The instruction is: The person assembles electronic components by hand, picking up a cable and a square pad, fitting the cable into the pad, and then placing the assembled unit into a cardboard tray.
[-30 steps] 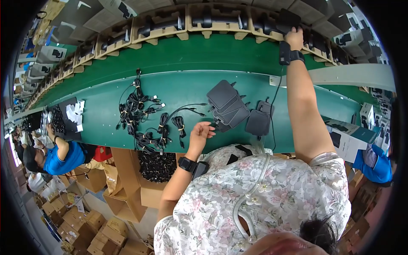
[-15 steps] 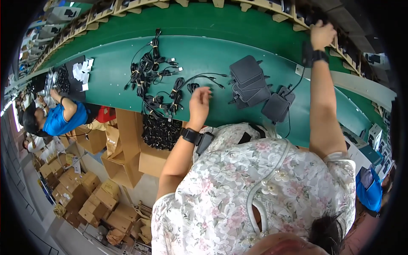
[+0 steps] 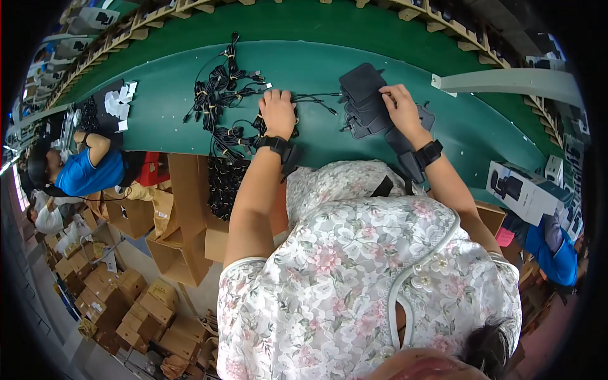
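My left hand (image 3: 278, 115) is curled over a coiled black cable (image 3: 261, 125) at the right side of a cable pile. Thin cable ends (image 3: 316, 98) stick out to the right of that hand. My right hand (image 3: 403, 113) has its fingers closed at the right edge of a flat black box (image 3: 362, 82), the top one of a small overlapping stack. Lower boxes (image 3: 367, 120) of the stack show beneath it. Another black box (image 3: 427, 118) lies partly hidden behind my right wrist. Several tied black cables (image 3: 215, 95) lie left of my left hand.
A green table (image 3: 158, 107) spans the view, with a slotted cream rack (image 3: 405, 11) along the far side. A pale metal arm (image 3: 506, 81) crosses at right, near a printed carton (image 3: 522, 190). Cardboard boxes (image 3: 183, 240) stand at left. A person in blue (image 3: 95, 171) works at left.
My right hand has come back from the far rack to the box stack. My left hand has moved left onto the cable coil and closed. The top box sits slightly farther away.
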Motion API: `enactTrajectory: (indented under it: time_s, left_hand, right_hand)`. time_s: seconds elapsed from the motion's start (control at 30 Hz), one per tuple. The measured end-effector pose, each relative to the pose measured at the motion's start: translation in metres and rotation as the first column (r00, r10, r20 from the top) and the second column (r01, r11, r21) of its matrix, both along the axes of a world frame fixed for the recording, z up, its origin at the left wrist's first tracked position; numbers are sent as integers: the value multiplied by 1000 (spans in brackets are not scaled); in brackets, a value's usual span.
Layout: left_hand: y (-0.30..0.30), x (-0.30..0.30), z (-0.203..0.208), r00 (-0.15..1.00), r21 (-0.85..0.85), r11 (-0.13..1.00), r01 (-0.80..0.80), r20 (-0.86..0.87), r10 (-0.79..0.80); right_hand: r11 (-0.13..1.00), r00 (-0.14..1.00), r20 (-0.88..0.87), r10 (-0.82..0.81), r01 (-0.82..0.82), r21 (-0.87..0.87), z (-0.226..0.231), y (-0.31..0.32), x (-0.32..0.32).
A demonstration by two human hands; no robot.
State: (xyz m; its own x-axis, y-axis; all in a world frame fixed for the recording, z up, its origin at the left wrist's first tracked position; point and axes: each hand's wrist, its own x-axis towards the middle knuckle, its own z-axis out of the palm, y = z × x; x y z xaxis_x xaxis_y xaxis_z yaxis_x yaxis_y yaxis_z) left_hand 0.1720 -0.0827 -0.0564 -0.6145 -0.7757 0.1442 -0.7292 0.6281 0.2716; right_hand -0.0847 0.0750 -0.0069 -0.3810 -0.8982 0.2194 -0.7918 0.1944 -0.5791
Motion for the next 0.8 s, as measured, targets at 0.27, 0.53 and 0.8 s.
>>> enactTrajectory:
  time_s: [0.27, 0.53, 0.8]
  left_hand:
    - [7, -7, -8, 992, -172, 984, 39, -110, -59]
    - [38, 2, 4, 997, -273, 962, 26, -64, -45]
    - [60, 18, -1, 997, 65, 995, -76, -17, 77]
  right_hand:
    - [1000, 991, -135, 8, -9, -11, -9, 0, -7]
    - [960, 863, -444, 242, -147, 237, 1, -47, -14]
    - [828, 790, -455, 412, -116, 548, 9, -77, -10]
